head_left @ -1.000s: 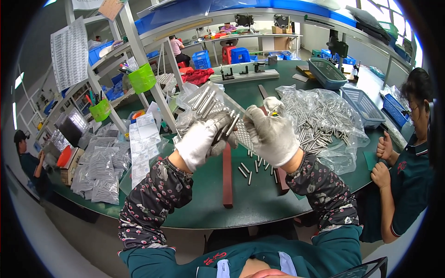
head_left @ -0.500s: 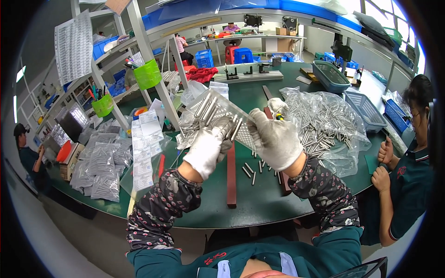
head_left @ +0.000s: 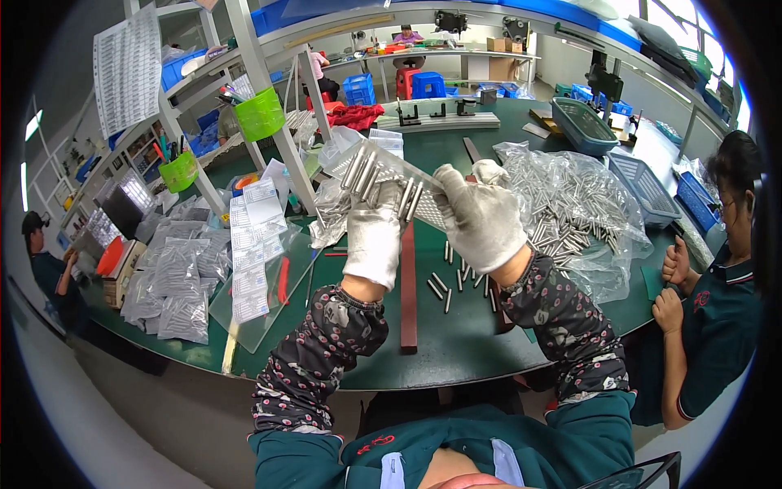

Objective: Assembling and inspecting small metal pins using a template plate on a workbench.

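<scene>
A clear perforated plate (head_left: 425, 213) is raised above the green table, tilted, with several shiny metal pins (head_left: 364, 173) lying side by side across its left part. My right hand (head_left: 482, 224), in a whitish work glove, grips the plate's right end, thumb and fingers closed. My left hand (head_left: 375, 244), gloved too, is at the pins from the near side. Its fingers are bent in among them and partly hidden by them. Below the plate, loose pins (head_left: 441, 285) are scattered on the table around a dark red bar (head_left: 408, 314).
To the right, a large clear bag (head_left: 582, 208) lies spread with a heap of pins. Filled plastic bags (head_left: 183, 273) and paper sheets (head_left: 250, 253) lie at left. Baskets (head_left: 643, 191) stand at the far right. A co-worker (head_left: 709, 301) sits beside the table's right side.
My left forearm has swung rightward and the left hand now points more upright, its fingers farther in among the pins. The right hand still holds the plate in nearly the same place.
</scene>
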The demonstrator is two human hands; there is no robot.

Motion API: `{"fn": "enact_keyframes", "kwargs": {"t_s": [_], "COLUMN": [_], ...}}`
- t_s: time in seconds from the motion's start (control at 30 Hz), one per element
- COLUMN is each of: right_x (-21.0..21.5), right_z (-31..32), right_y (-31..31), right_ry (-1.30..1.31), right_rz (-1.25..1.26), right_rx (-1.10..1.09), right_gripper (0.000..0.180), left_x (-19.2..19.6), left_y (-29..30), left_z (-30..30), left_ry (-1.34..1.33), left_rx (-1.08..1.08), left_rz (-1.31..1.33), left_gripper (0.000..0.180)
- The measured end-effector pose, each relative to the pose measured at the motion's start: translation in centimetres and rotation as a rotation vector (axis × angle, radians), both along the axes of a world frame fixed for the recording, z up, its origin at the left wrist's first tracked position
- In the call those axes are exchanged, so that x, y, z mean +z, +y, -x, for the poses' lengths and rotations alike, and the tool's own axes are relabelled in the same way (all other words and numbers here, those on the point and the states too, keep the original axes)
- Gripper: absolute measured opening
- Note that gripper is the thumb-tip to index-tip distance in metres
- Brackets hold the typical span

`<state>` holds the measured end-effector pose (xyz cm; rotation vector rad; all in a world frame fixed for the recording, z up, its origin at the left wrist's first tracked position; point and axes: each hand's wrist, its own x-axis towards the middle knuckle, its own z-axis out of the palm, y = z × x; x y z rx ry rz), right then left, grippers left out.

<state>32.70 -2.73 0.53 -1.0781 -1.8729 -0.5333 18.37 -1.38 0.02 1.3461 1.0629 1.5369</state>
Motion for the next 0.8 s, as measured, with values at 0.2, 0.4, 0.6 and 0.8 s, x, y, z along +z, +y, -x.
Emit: {"fn": "enact_keyframes", "kwargs": {"t_s": [0.2, 0.4, 0.6, 0.8], "right_x": [-0.5, -0.3, 0.2, 1.0], "right_z": [0.0, -0.3, -1.9, -1.2], "right_y": [0.6, 0.9, 1.6, 0.6], "right_ry": [-0.035, 0.01, 0.01, -0.175], "right_rz": [-0.018, 0.063, 0.048, 0.102], "right_rx": [0.016, 0.019, 0.034, 0.085], "right_gripper": [0.02, 0.018, 0.017, 0.017], "left_x": [-0.2, -1.2, -2.1, -1.6], "left_y": [0.3, 1.1, 1.3, 2.5], "left_z": [0.4, 2.2, 5.0, 6.6], "left_ry": [-0.274, -0.327, -0.372, -0.56], "left_rx": [-0.168, -0.536, -0.687, -0.582], "left_rz": [0.264, 0.208, 0.426, 0.354], "left_gripper": [0.015, 0.013, 0.02, 0.023]}}
